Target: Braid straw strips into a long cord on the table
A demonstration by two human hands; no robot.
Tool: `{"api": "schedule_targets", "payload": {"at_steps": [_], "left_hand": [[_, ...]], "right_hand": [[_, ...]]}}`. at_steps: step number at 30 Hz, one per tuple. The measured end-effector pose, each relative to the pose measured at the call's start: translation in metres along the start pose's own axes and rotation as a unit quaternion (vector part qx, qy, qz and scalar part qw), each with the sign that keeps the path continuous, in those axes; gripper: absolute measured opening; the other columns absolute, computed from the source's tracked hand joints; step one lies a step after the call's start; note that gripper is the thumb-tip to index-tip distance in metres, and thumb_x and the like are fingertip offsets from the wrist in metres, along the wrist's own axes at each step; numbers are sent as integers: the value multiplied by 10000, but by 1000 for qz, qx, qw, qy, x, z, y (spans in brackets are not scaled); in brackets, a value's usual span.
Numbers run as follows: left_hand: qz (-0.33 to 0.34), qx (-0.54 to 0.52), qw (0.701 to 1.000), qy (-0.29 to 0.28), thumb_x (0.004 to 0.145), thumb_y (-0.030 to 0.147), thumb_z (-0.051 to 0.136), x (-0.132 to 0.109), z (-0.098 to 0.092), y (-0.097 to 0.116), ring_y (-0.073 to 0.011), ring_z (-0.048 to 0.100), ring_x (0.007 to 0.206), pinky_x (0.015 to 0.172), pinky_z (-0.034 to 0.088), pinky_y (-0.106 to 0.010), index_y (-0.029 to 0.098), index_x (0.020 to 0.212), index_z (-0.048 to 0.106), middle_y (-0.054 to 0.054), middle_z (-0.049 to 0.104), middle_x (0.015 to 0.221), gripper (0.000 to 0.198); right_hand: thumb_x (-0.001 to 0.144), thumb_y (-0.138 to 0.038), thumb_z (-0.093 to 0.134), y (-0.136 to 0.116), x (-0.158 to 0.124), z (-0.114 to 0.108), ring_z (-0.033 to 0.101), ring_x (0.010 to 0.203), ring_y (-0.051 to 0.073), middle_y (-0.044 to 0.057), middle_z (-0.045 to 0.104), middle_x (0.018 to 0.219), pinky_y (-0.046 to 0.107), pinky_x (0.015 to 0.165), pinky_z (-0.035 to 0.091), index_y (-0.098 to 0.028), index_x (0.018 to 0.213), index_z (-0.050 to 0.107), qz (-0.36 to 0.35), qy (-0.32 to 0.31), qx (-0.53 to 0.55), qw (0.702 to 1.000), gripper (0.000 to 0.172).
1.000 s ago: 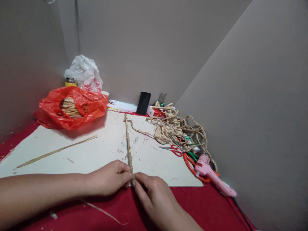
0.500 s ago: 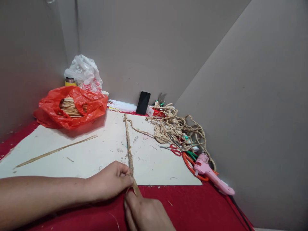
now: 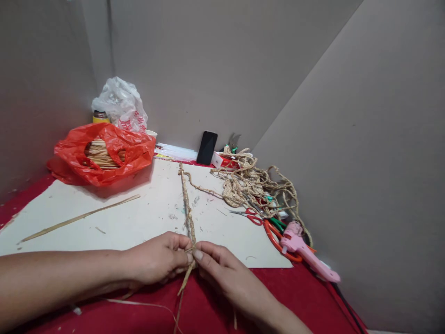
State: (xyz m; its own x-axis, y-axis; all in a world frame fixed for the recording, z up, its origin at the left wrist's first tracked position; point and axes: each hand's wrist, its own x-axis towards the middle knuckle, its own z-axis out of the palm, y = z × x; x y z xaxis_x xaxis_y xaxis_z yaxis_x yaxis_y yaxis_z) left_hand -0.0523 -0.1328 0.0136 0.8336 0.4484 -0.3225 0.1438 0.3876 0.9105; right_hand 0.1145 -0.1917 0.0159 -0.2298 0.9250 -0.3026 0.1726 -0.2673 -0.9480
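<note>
A braided straw cord (image 3: 187,204) runs from the far part of the white sheet toward me. Both hands pinch its near end at the sheet's front edge. My left hand (image 3: 162,257) is closed on the cord from the left. Opposite it, my right hand (image 3: 222,269) grips the same spot between thumb and fingers. Loose straw ends (image 3: 186,279) hang below the fingers over the red cloth. From the cord's far tip a thinner strand leads right to a tangled heap of straw cord (image 3: 243,183). One flat straw strip (image 3: 83,216) lies alone on the left.
A red plastic bag (image 3: 132,164) full of straw stands back left, before a white bag (image 3: 118,99). A phone (image 3: 207,148) leans at the back. Small scissors (image 3: 252,216), orange-handled scissors (image 3: 274,237) and a pink glue gun (image 3: 302,248) lie right. The white sheet (image 3: 121,218) covers red cloth.
My right hand has moved up from below the cord's end to pinch it beside the left hand. Straw ends now show hanging below. The left hand has barely moved.
</note>
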Motion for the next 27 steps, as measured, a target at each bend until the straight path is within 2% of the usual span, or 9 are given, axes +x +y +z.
{"api": "schedule_targets", "payload": {"at_steps": [3,5,8,11,13,17,20,24,27], "left_hand": [[10,129,992,7,817,327,483,2,-7,0,-68,308,494,496,265,-202,158,744,527,62,416,565,190],[18,254,967,20,828,327,454,1,-10,3,-84,366,547,536,310,-204,152,747,561,40,471,608,221],[22,429,902,54,818,264,416,-6,-9,14,-106,432,560,542,329,-212,162,722,584,11,542,623,219],[20,558,825,84,807,243,401,-17,-1,26,-138,491,549,530,335,-234,169,724,611,-41,610,650,237],[3,590,803,86,824,266,380,-23,6,30,-159,521,545,515,341,-244,173,748,628,-68,634,665,276],[-35,579,812,63,823,259,382,-25,19,24,-182,569,567,516,370,-256,180,833,651,-82,665,714,281],[-38,592,801,77,787,261,460,-19,25,10,-194,560,545,540,383,-284,183,868,656,-71,647,661,226],[12,593,803,49,730,269,568,-21,28,-5,-210,565,614,599,397,-307,196,771,657,-73,624,650,123],[86,555,826,41,742,260,556,-32,26,2,-183,535,596,586,386,-288,201,677,616,-46,586,596,106]], "right_hand": [[788,-545,573,2,7,-2,298,496,69,-56,386,531,198,475,230,-141,642,576,32,-24,-6,999,430],[765,-544,592,4,8,-1,246,448,61,-72,348,476,209,440,169,-156,582,520,65,-30,25,997,434],[762,-498,597,12,9,5,201,398,57,-88,305,400,219,416,117,-172,544,483,87,17,69,994,408],[780,-439,591,21,7,13,221,398,57,-83,311,389,213,413,128,-159,547,525,70,81,68,992,369],[777,-424,603,25,5,18,258,418,54,-68,363,423,205,415,153,-145,569,555,44,107,85,990,351],[756,-464,625,24,1,28,174,360,33,-99,287,397,207,372,101,-173,531,448,60,91,189,976,408],[749,-476,632,21,0,33,110,329,21,-120,223,377,206,349,59,-197,511,346,86,80,246,962,465],[727,-467,672,21,-2,33,101,327,12,-130,241,381,193,341,49,-173,579,450,92,79,269,955,397],[723,-460,685,22,-3,29,81,333,9,-143,218,385,183,343,42,-148,687,541,100,62,285,951,346]]}}
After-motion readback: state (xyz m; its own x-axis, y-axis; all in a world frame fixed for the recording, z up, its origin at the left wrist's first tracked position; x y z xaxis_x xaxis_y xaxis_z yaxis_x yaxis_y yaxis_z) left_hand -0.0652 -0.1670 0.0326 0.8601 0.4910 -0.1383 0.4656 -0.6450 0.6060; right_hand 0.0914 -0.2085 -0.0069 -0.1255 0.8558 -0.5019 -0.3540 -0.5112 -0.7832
